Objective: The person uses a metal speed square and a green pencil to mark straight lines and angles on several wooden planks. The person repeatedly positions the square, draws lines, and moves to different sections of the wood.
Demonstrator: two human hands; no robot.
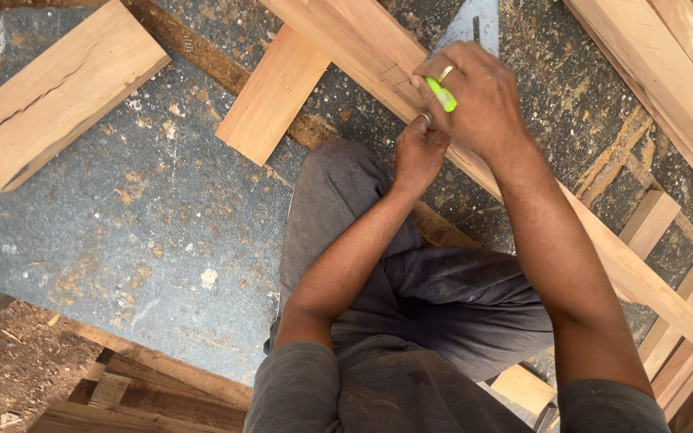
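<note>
My right hand [479, 96] grips a bright green marker [441, 93] and presses on a long wooden plank [362, 48] that runs diagonally from the top centre to the lower right. Pencil lines show on the plank just left of the marker tip. A grey metal square [475, 24] lies on the plank beyond my fingers. My left hand [419, 152] sits just under the right hand at the plank's near edge, fingers curled; what it holds is hidden. My grey-trousered knee [338, 192] is below both hands.
A short wooden block [273, 92] lies left of the plank, and a wide cracked board [50, 92] sits at the upper left. More planks are stacked at the right [675, 72]. Sawdust dots the dark stone floor [162, 232]. Scrap timber [138, 397] lies at the bottom left.
</note>
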